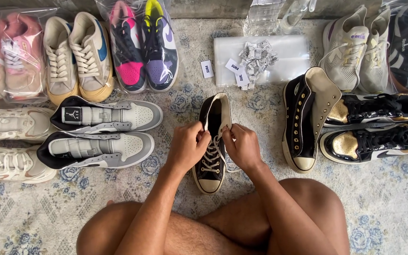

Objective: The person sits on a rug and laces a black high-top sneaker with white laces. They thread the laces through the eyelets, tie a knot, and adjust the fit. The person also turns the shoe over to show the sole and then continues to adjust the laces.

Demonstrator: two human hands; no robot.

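A black high-top canvas sneaker [212, 166] with a cream toe cap and white laces lies on the patterned carpet [383, 208] in front of my crossed legs, toe pointing toward me. My left hand [187, 145] pinches the lace on the shoe's left side near the upper eyelets. My right hand [242, 146] grips the lace on the right side. Both hands sit over the shoe's throat. Its matching sneaker [303, 123] lies unlaced to the right, tongue folded open.
Grey and white high-tops [102, 132] lie at left, white sneakers [10, 141] beyond them. Bagged pink, beige and purple pairs line the back. Black and gold sneakers [378, 127] lie at right. Paper tags [256, 59] rest on a clear plastic bag.
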